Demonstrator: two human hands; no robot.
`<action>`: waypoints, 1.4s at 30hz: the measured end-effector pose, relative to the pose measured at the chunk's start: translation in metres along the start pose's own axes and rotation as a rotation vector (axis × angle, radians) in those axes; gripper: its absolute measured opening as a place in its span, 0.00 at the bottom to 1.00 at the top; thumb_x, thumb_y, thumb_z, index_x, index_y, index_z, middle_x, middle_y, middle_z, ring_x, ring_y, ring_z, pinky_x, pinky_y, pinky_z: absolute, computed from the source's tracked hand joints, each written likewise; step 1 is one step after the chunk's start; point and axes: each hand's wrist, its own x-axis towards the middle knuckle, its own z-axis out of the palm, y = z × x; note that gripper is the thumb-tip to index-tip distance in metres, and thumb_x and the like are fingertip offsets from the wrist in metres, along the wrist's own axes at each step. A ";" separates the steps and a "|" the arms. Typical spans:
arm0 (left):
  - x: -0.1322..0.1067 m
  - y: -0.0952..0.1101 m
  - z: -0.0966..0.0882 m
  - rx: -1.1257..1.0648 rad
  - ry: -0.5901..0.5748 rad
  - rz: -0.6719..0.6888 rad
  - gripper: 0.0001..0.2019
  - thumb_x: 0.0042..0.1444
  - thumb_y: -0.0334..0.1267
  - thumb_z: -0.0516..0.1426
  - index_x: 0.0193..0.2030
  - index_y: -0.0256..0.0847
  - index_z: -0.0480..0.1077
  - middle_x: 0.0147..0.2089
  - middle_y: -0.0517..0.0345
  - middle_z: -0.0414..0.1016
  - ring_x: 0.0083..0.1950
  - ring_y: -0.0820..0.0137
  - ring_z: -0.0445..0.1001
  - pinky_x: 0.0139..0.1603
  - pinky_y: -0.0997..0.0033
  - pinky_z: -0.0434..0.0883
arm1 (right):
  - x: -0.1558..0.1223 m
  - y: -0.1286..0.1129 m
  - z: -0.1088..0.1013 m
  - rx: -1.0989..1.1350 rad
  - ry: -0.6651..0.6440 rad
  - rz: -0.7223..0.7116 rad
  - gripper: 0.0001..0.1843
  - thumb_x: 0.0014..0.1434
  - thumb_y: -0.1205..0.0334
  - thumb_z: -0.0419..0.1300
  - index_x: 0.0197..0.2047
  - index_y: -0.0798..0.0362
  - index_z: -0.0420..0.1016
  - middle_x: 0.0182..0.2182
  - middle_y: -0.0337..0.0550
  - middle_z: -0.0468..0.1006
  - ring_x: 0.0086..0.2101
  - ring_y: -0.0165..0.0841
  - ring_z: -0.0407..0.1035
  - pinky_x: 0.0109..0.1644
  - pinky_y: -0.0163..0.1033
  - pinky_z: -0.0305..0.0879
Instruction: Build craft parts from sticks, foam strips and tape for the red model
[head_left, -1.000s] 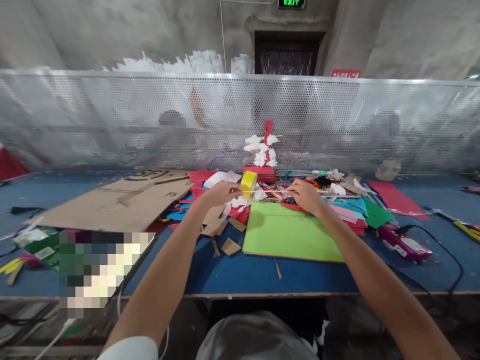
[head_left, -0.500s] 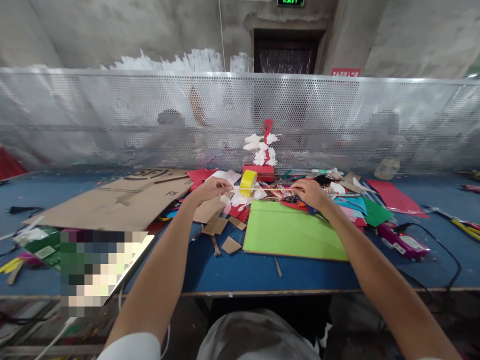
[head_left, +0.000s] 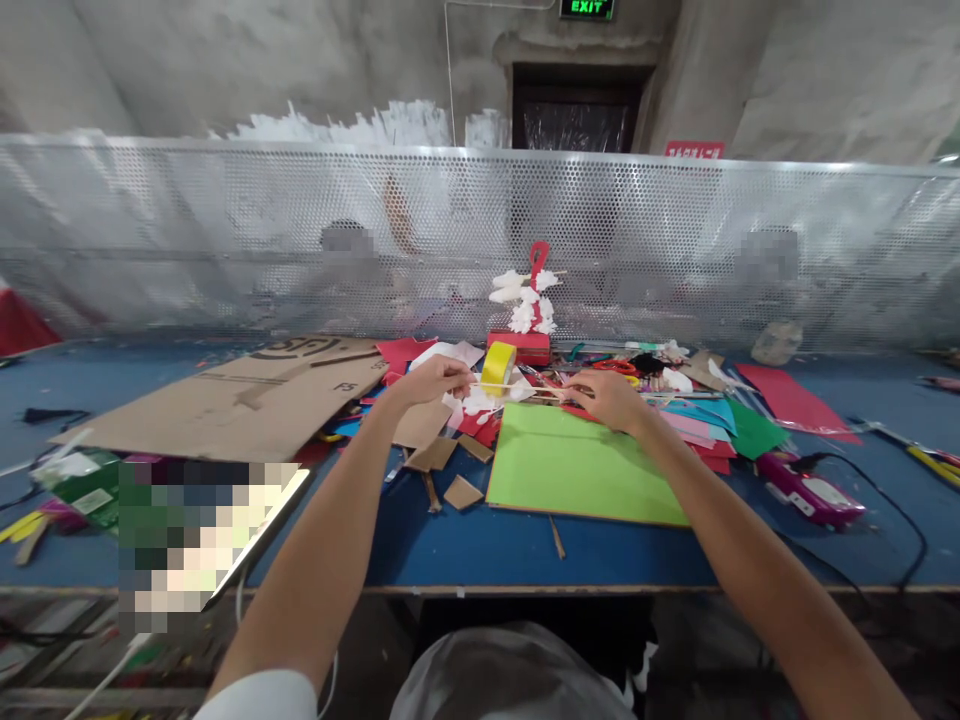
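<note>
I count two hands on my feed, and between them one thin pale stick (head_left: 517, 389). My left hand (head_left: 433, 379) pinches its left end with closed fingertips, and my right hand (head_left: 606, 396) pinches the other end. The hands are apart and the stick runs level between them, just above the far edge of the green sheet (head_left: 581, 470).

There is one roll of yellow tape (head_left: 498, 366) standing on edge right behind the stick. One large flat cardboard sheet (head_left: 225, 405) lies to the left. Several small cardboard scraps (head_left: 461, 492) are scattered beside the green sheet. One purple glue gun (head_left: 804, 492) with a black cord lies well to the right. Behind the tape, one white paper ornament (head_left: 525, 300) rises from a red box (head_left: 519, 346).

A loose pile of coloured paper (head_left: 712, 420) crowds the space under my right wrist. The table (head_left: 480, 550) is matte blue, and a perforated metal screen (head_left: 225, 230) closes off its far side.
</note>
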 end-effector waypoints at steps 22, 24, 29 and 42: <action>0.028 -0.015 0.034 0.380 0.386 -0.046 0.18 0.65 0.40 0.51 0.59 0.37 0.67 0.57 0.43 0.77 0.58 0.60 0.77 0.57 0.63 0.71 | 0.005 -0.065 0.039 0.020 -0.205 0.026 0.10 0.63 0.66 0.58 0.33 0.55 0.80 0.32 0.47 0.82 0.34 0.36 0.73 0.42 0.38 0.61; 0.031 -0.014 0.041 0.395 0.365 -0.079 0.21 0.64 0.40 0.52 0.62 0.37 0.64 0.59 0.42 0.76 0.59 0.57 0.76 0.59 0.59 0.70 | 0.006 -0.066 0.041 0.052 -0.212 0.076 0.08 0.62 0.64 0.60 0.33 0.55 0.80 0.32 0.46 0.82 0.33 0.35 0.74 0.40 0.37 0.61; 0.041 -0.013 0.056 0.306 0.364 -0.103 0.21 0.61 0.42 0.56 0.60 0.39 0.66 0.56 0.44 0.77 0.57 0.55 0.76 0.58 0.57 0.70 | 0.008 -0.070 0.038 0.110 -0.279 0.202 0.06 0.59 0.61 0.65 0.34 0.54 0.82 0.32 0.45 0.83 0.32 0.34 0.74 0.38 0.36 0.61; 0.041 0.016 0.070 -0.208 0.411 0.223 0.22 0.51 0.47 0.67 0.45 0.37 0.66 0.46 0.46 0.78 0.47 0.61 0.78 0.50 0.60 0.73 | 0.012 -0.055 0.035 0.553 0.044 0.241 0.25 0.61 0.49 0.63 0.56 0.55 0.77 0.47 0.53 0.82 0.43 0.40 0.76 0.49 0.43 0.70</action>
